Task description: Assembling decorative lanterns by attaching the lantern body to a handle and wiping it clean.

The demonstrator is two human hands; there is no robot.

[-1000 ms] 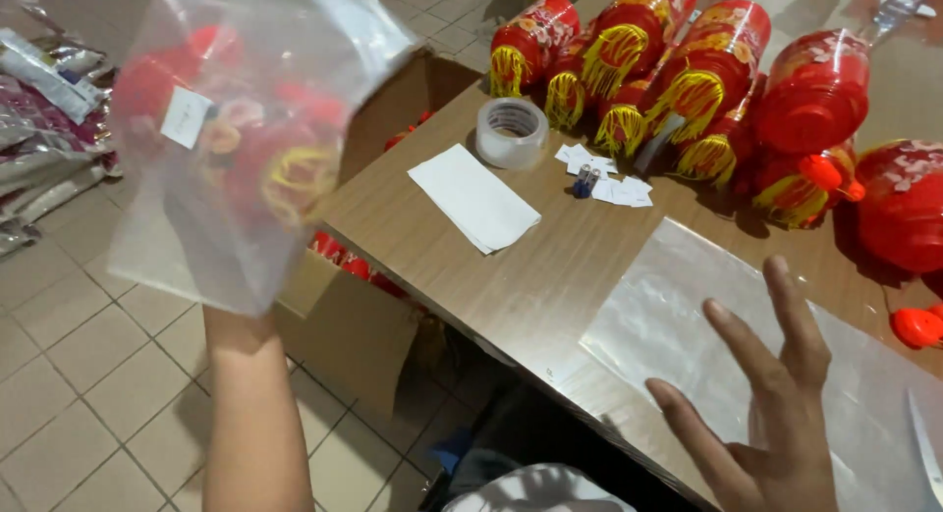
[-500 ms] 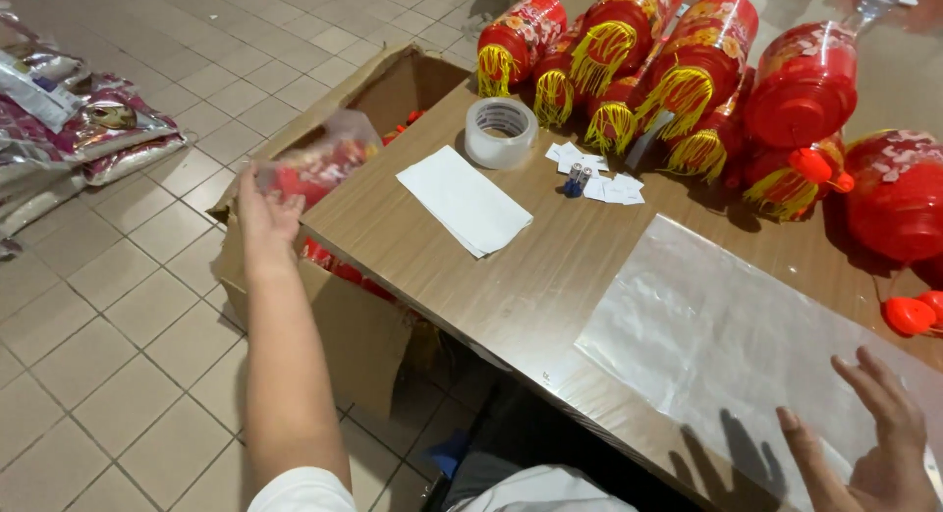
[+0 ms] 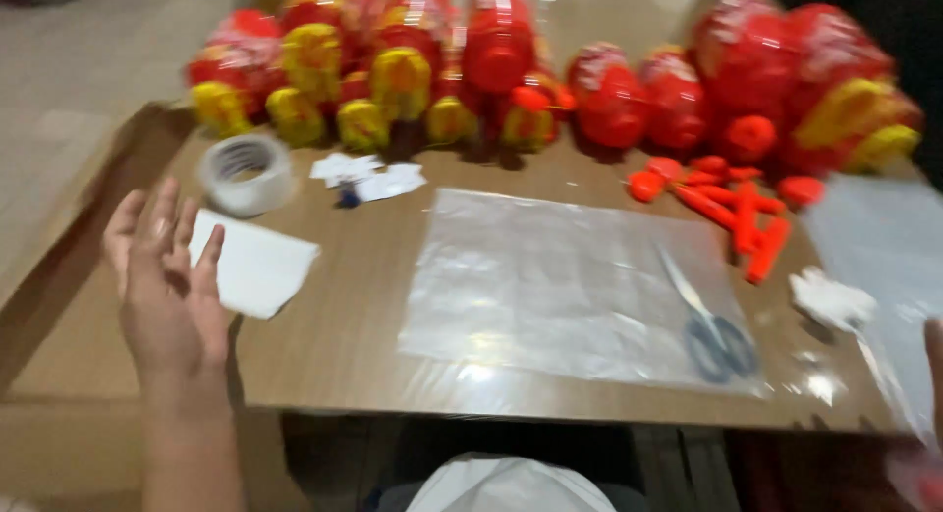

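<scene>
Clear plastic, a flat sheet (image 3: 580,286), lies in the middle of the brown surface (image 3: 344,345), with its long axis along the front edge. The left hand (image 3: 167,276) is raised over the left edge, palm up and fingers spread; this grip is released and holds nothing. It is nearest to the white paper (image 3: 257,267), which lies just to its right, and the sheet lies further right from it. The tape roll (image 3: 246,173) stands behind the paper. Of the right hand (image 3: 933,360) only a sliver shows at the right edge, so I cannot tell its grip. Scissors (image 3: 712,325) rest on the right part of the sheet. Red and yellow lanterns (image 3: 491,70) stand in a row along the far edge, with orange sticks (image 3: 737,203) before them. A cardboard box (image 3: 59,276) stands beside the left edge, on the floor.
</scene>
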